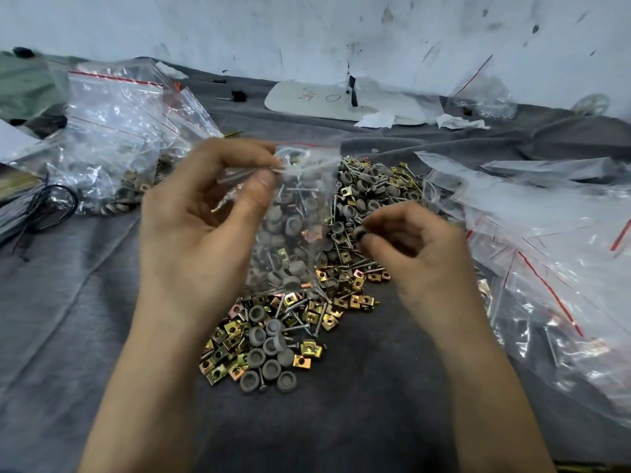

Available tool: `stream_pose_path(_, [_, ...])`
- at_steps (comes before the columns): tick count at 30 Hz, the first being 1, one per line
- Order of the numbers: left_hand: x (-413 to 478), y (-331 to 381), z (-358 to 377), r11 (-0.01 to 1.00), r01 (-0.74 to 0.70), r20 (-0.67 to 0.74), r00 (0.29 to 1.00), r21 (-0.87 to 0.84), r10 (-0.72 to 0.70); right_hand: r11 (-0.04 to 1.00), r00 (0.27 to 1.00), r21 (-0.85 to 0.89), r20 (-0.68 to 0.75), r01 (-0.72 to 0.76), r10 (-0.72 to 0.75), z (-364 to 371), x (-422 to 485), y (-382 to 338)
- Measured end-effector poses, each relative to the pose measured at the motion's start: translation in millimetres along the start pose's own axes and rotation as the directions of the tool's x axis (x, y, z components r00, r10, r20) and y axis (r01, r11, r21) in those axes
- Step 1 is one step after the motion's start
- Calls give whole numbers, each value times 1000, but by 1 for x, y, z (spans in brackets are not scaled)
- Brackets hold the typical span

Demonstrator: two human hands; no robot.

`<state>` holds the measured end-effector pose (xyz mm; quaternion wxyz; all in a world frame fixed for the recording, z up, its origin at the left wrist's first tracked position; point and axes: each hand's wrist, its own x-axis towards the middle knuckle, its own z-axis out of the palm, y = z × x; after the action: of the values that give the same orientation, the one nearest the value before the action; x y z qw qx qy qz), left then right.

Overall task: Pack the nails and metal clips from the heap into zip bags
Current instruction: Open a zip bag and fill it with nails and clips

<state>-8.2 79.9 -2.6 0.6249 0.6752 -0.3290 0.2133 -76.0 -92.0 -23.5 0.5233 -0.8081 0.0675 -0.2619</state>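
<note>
At the far left edge a bundle of black cable ties (44,206) lies on the grey cloth-covered surface (68,319). Just beside it, further back, sits a pile of filled zip bags (112,131) with red seal lines, packed with grey caps, screws and clips.

The left hand (198,227) is raised left of centre, palm towards the camera. Its fingers (252,155) and thumb pinch the top edge of a clear zip bag (293,227), which hangs down over the heap. The bag is partly filled with grey round caps, long nails and a few brassy clips.

Under and behind this bag the heap (307,319) spreads across the middle of the surface. It is a mix of gold-toned square metal clips, nails or screws, and grey round caps. Its near end lies between the two forearms.

The right hand (420,247) hovers over the heap's right side, just beside the hanging bag. Its fingers are curled, and the fingertips hold a small grey cap (359,233).

To the right, a loose stack of clear zip bags (546,233) covers the surface, some with a few parts inside. At the back, near the marked white wall (307,29), lies a white card (327,100) with handwriting on it.
</note>
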Motion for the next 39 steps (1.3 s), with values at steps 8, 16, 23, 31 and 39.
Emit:
stream_pose_path(8, [-6,14,11,993,-97,386,920,63,66,929,888,85,-337,360,-313,-11,-10,-37])
stream_pose_path(16, [-7,16,15,991,-105,420,906,83,61,973,972,-76,-75,218,-223,-22,-10,-30])
stream_pose_path(23, [-7,13,15,995,-72,406,913,71,37,990,982,-54,142,131,-123,-43,-11,-28])
stream_pose_path(31, [-8,15,16,973,96,370,929,-208,-13,990,986,23,89,140,-141,-46,-10,-22])
stream_pose_path(39, [-9,0,13,803,516,307,849,-298,-431,994,999,103,-33,26,-23,-53,-10,-22])
